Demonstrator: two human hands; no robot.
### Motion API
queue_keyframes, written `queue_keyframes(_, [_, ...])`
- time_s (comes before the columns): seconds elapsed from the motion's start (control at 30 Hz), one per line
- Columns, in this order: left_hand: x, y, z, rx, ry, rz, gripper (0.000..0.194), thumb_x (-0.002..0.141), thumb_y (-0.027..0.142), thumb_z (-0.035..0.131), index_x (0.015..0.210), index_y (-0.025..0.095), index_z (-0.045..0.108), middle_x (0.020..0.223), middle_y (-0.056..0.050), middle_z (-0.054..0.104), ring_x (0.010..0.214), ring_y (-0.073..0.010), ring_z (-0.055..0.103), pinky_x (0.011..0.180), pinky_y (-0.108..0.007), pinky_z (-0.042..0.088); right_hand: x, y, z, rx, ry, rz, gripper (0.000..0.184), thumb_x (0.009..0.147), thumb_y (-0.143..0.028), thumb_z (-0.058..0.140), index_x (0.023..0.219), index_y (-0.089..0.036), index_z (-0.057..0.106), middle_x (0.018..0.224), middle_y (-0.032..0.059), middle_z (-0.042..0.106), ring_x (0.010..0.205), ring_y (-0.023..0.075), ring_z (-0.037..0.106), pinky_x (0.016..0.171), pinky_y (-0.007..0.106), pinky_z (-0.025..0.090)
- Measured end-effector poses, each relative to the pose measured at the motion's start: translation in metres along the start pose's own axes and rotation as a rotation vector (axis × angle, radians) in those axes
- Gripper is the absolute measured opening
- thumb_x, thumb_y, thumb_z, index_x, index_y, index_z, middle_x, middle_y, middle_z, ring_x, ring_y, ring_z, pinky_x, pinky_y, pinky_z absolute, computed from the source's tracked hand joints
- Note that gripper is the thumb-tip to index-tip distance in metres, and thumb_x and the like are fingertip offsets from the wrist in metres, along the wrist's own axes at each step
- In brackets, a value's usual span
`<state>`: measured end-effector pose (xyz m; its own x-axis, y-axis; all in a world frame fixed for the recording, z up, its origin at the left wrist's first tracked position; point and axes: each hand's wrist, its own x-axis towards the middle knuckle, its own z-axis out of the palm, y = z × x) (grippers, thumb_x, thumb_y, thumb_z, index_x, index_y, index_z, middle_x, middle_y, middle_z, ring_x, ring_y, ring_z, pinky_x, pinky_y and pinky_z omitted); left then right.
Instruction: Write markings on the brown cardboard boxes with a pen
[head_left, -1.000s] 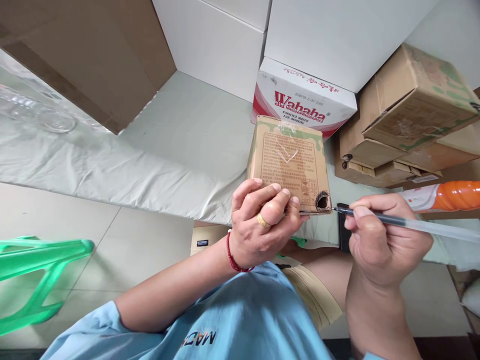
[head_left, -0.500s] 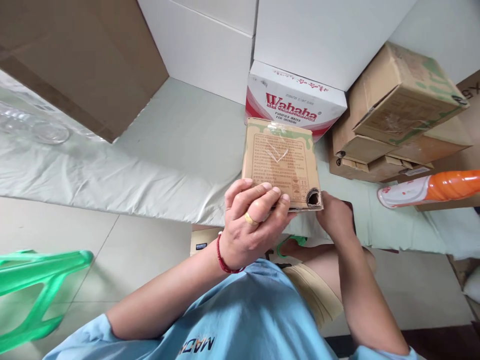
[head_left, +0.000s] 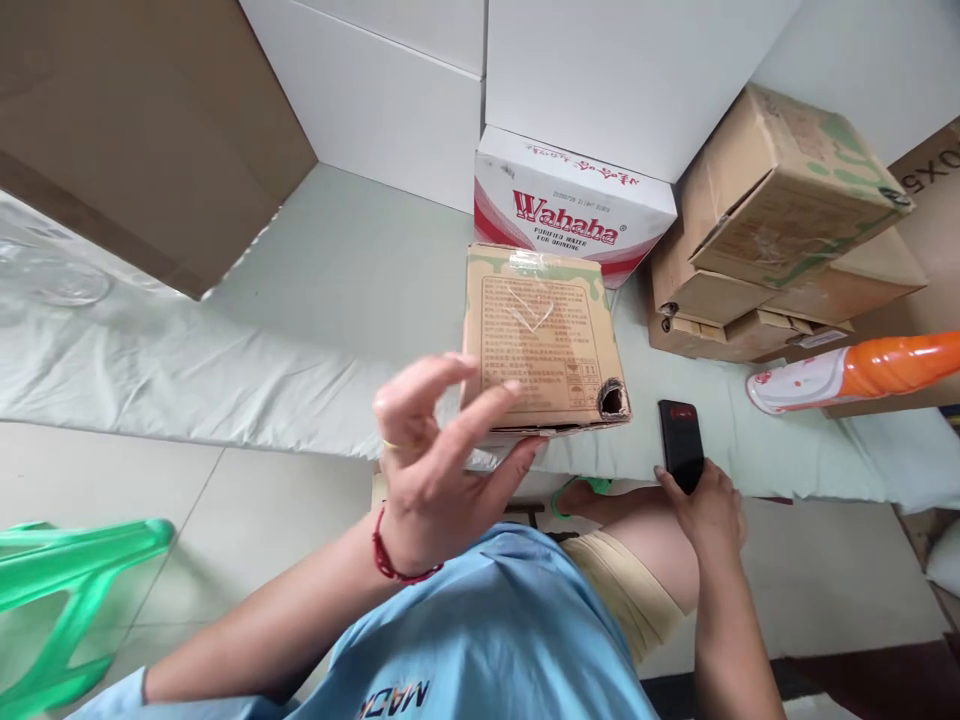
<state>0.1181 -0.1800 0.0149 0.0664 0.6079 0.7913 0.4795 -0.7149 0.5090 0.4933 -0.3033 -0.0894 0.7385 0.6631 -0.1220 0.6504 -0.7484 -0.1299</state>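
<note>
A small brown cardboard box [head_left: 540, 330] with green drips and printed text stands at the front of the cloth-covered surface. Its lower right corner has a torn round hole. My left hand [head_left: 450, 450] is at the box's near left edge, fingers apart, the thumb by the lower edge. Whether the fingertips touch the cardboard I cannot tell. Farther right, my right hand [head_left: 709, 510] grips the lower end of a black phone [head_left: 681, 440] by the surface's front edge, thumb on one side and fingers on the other.
A white and red Wahaha carton [head_left: 570, 200] sits behind the box. Several brown boxes [head_left: 795, 200] are stacked at the right, near an orange and white bottle [head_left: 847, 375]. At the left are a large carton [head_left: 142, 120], plastic bottles [head_left: 60, 275] and a green stool [head_left: 82, 570].
My left hand has loosened from the box's face and shifted left, fingers spreading. My right hand has moved right and down from the box's corner, and the phone in it now shows.
</note>
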Motion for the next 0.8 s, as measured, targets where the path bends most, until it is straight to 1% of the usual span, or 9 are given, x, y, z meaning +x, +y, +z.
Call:
queue_keyframes(0.1, [-0.009, -0.029, -0.007, -0.109, -0.14, -0.179, 0.097, 0.084, 0.054, 0.094, 0.166, 0.037, 0.045, 0.166, -0.017, 0.042, 0.159, -0.0436, 0.043, 0.117, -0.061, 0.058, 0.006, -0.002, -0.001, 0.039, -0.03, 0.066, 0.107, 0.077, -0.071, 0.068, 0.154, 0.003, 0.052, 0.148, 0.0404, 0.057, 0.144, 0.0565, 0.051, 0.119, 0.067, 0.04])
queue_keyframes(0.17, [-0.021, -0.05, -0.009, -0.205, -0.303, -0.289, 0.119, 0.081, 0.067, 0.091, 0.176, 0.039, 0.024, 0.172, -0.021, 0.039, 0.156, -0.0449, 0.05, 0.108, -0.059, 0.065, 0.014, -0.006, -0.004, 0.081, -0.056, 0.101, 0.101, 0.068, -0.069, 0.074, 0.139, 0.003, 0.064, 0.136, 0.0412, 0.063, 0.139, 0.0578, 0.055, 0.118, 0.069, 0.041])
queue_keyframes(0.27, [-0.042, -0.069, -0.009, -0.263, -0.453, -0.39, 0.123, 0.086, 0.064, 0.088, 0.178, 0.044, 0.009, 0.174, -0.021, 0.041, 0.147, -0.0427, 0.062, 0.103, -0.057, 0.069, 0.02, -0.006, -0.011, 0.168, -0.088, 0.118, 0.083, 0.055, -0.069, 0.081, 0.111, -0.008, 0.074, 0.112, 0.0324, 0.071, 0.126, 0.0558, 0.064, 0.111, 0.068, 0.048])
queue_keyframes(0.33, [-0.052, -0.071, -0.012, -0.289, -0.444, -0.414, 0.121, 0.089, 0.061, 0.087, 0.178, 0.046, 0.006, 0.177, -0.02, 0.037, 0.151, -0.0424, 0.059, 0.104, -0.057, 0.069, 0.014, -0.007, -0.016, 0.392, -0.109, 0.132, 0.075, 0.052, -0.069, 0.083, 0.104, -0.015, 0.073, 0.101, 0.0228, 0.074, 0.118, 0.0514, 0.069, 0.108, 0.067, 0.052])
queue_keyframes(0.43, [-0.048, -0.064, -0.019, -0.357, -0.358, -0.351, 0.123, 0.089, 0.063, 0.086, 0.178, 0.047, 0.003, 0.185, -0.02, 0.018, 0.163, -0.0446, 0.043, 0.106, -0.058, 0.067, -0.009, -0.021, -0.021, 0.874, -0.185, 0.095, 0.07, 0.059, -0.074, 0.077, 0.105, -0.023, 0.071, 0.104, 0.0143, 0.077, 0.115, 0.0434, 0.074, 0.103, 0.064, 0.059])
queue_keyframes(0.5, [-0.035, -0.058, -0.022, -0.357, -0.339, -0.26, 0.119, 0.09, 0.06, 0.086, 0.178, 0.047, 0.006, 0.187, -0.018, 0.007, 0.169, -0.0456, 0.031, 0.108, -0.058, 0.066, -0.028, -0.044, -0.024, 1.223, -0.35, 0.001, 0.067, 0.066, -0.073, 0.073, 0.112, -0.024, 0.073, 0.12, 0.0154, 0.078, 0.125, 0.0428, 0.072, 0.101, 0.065, 0.061])
queue_keyframes(0.57, [-0.019, -0.053, -0.023, -0.295, -0.369, -0.156, 0.11, 0.093, 0.051, 0.086, 0.177, 0.044, 0.015, 0.186, -0.018, 0.012, 0.17, -0.0449, 0.027, 0.116, -0.061, 0.061, -0.047, -0.074, -0.026, 1.54, -0.565, -0.124, 0.062, 0.071, -0.063, 0.079, 0.119, -0.025, 0.076, 0.133, 0.0166, 0.077, 0.135, 0.0442, 0.068, 0.103, 0.07, 0.061])
queue_keyframes(0.7, [0.003, -0.051, -0.012, -0.205, -0.433, -0.019, 0.097, 0.095, 0.031, 0.087, 0.174, 0.035, 0.031, 0.174, -0.021, 0.042, 0.163, -0.0393, 0.043, 0.126, -0.061, 0.051, -0.067, -0.135, -0.031, 1.731, -0.693, -0.331, 0.05, 0.078, -0.047, 0.083, 0.124, -0.028, 0.079, 0.13, 0.011, 0.079, 0.125, 0.0369, 0.072, 0.109, 0.071, 0.06])
queue_keyframes(0.8, [0.009, -0.063, 0.008, -0.202, -0.369, 0.066, 0.087, 0.096, 0.026, 0.084, 0.169, 0.033, 0.038, 0.176, -0.021, 0.039, 0.165, -0.0377, 0.042, 0.127, -0.058, 0.05, -0.061, -0.166, -0.034, 1.781, -0.669, -0.448, 0.042, 0.081, -0.045, 0.082, 0.12, -0.029, 0.078, 0.129, 0.0078, 0.078, 0.121, 0.0336, 0.073, 0.112, 0.073, 0.058])
